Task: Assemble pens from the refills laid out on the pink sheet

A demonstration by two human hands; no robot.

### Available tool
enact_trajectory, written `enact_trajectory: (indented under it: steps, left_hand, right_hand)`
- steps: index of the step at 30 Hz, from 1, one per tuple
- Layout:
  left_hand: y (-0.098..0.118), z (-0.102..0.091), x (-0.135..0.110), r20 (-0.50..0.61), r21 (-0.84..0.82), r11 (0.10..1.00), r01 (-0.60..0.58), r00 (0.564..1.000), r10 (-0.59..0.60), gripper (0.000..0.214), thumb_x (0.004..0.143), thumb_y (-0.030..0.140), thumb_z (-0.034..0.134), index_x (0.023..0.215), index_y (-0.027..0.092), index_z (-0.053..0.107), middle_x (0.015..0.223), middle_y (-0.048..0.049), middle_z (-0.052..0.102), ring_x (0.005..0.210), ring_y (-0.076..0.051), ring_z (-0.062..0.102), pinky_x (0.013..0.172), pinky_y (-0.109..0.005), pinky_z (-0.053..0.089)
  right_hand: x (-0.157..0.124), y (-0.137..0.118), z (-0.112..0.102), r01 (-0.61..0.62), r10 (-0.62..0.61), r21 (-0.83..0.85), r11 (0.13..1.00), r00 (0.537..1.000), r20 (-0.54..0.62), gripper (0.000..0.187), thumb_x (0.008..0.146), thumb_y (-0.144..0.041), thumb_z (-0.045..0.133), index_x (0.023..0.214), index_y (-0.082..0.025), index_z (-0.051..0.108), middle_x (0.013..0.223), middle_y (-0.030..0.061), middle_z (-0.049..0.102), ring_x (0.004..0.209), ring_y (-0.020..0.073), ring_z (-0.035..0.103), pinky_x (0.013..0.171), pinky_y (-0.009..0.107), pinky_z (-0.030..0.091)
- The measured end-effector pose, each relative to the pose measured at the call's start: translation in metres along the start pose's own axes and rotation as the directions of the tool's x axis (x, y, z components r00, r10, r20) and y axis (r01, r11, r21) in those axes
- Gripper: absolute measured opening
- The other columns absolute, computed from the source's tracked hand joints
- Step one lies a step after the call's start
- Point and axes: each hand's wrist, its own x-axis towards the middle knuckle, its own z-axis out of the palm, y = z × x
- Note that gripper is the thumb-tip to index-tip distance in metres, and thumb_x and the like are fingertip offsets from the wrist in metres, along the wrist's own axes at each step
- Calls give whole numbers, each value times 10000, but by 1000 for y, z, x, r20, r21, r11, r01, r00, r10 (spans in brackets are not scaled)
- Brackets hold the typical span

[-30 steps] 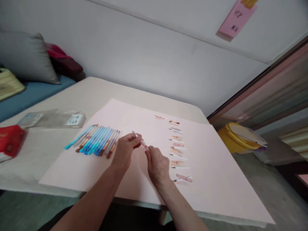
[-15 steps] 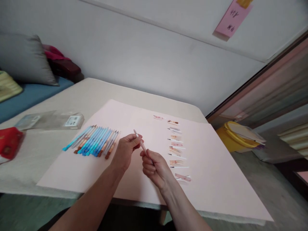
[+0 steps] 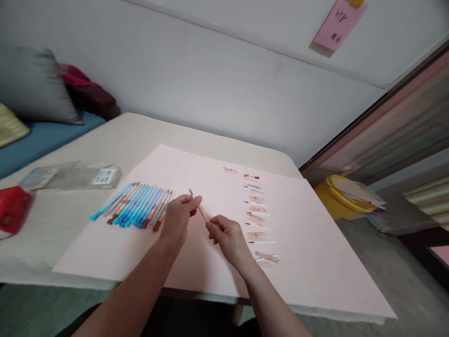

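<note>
My left hand (image 3: 178, 217) pinches a thin pink pen (image 3: 198, 206) near its upper end, above a large pale pink sheet (image 3: 315, 262) on the table. My right hand (image 3: 226, 236) is closed round the pen's lower end, fingers curled. The pen slants from upper left to lower right between both hands. Left of my hands lies a row of several blue and orange pens (image 3: 138, 210). To the right, a column of several small pen caps with thin refills (image 3: 257, 215) lies on the sheet.
A clear plastic package (image 3: 73, 175) and a red pack (image 3: 12, 208) lie at the left of the beige table (image 3: 140, 135). A grey cushion (image 3: 33, 84) sits on a blue seat behind. A yellow tub (image 3: 336, 196) stands on the floor, right.
Both hands have shifted slightly left with the pen. My right hand slid to the pen's lower end and the pen now tilts more to the left.
</note>
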Motion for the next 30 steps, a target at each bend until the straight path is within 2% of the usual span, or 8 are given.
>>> enact_trajectory:
  steps: [4, 8, 12, 17, 20, 24, 27, 30]
  left_hand:
    - [-1, -2, 2, 56, -57, 996, 67, 996, -64, 244, 626, 343, 727, 588, 142, 594, 593, 4, 522, 560, -90, 445, 570, -243, 359]
    - [-3, -5, 5, 143, -137, 982, 127, 984, -107, 217, 638, 323, 725, 616, 130, 628, 649, -21, 581, 583, -89, 483, 571, -236, 372]
    - [-2, -6, 4, 186, -173, 974, 149, 976, -117, 182, 649, 296, 726, 682, 127, 669, 676, -26, 601, 612, -87, 502, 598, -230, 389]
    - [0, -4, 3, 214, -218, 965, 146, 972, -99, 199, 654, 291, 727, 745, 119, 688, 688, -39, 622, 613, -85, 510, 621, -232, 408]
    - [1, -4, 2, 224, -238, 957, 168, 968, -114, 229, 648, 290, 733, 788, 113, 691, 697, -46, 633, 606, -79, 511, 615, -222, 417]
    - [0, -3, 2, 181, -239, 941, 240, 963, -199, 286, 665, 321, 717, 852, 107, 681, 775, -74, 655, 584, -71, 511, 566, -206, 419]
    - [-1, -7, 7, 5, -263, 927, 268, 961, -277, 306, 668, 358, 704, 852, 118, 658, 853, -95, 661, 604, -84, 542, 551, -211, 429]
    - [-2, -14, 14, -216, -306, 937, 168, 947, -240, 239, 647, 296, 705, 806, 133, 634, 863, -72, 648, 613, -80, 543, 557, -206, 421]
  right_hand:
    - [0, -1, 5, -147, 117, 297, 944, 986, 115, 208, 795, -331, 589, 700, -147, 607, 510, -18, 549, 425, 69, 426, 420, 192, 284]
    - [2, 2, 6, -358, 239, 634, 685, 933, 268, 237, 731, -335, 679, 701, -114, 599, 485, -15, 518, 411, 49, 393, 413, 174, 208]
    - [2, 6, 7, -480, 218, 751, 453, 877, 428, 219, 707, -311, 692, 708, -117, 590, 438, -32, 485, 358, 34, 306, 402, 176, 177]
    - [0, 6, 10, -516, 187, 792, 325, 856, 481, 208, 701, -291, 698, 730, -119, 585, 422, -66, 413, 369, 29, 245, 395, 171, 167]
    - [0, 5, 11, -505, 177, 791, 345, 863, 474, 225, 706, -310, 699, 738, -119, 585, 429, -68, 413, 370, 30, 240, 393, 173, 170]
    - [4, 7, 12, -379, 197, 746, 548, 925, 325, 250, 735, -353, 673, 716, -120, 584, 458, -39, 489, 357, 26, 270, 396, 180, 157]
    - [9, 9, 11, -254, 200, 644, 722, 967, 158, 271, 749, -378, 647, 709, -118, 585, 490, -17, 542, 348, 23, 268, 381, 188, 111]
    - [11, 13, 9, -183, 184, 534, 825, 982, 51, 263, 764, -374, 610, 724, -115, 588, 510, -12, 568, 337, 18, 261, 372, 192, 98]
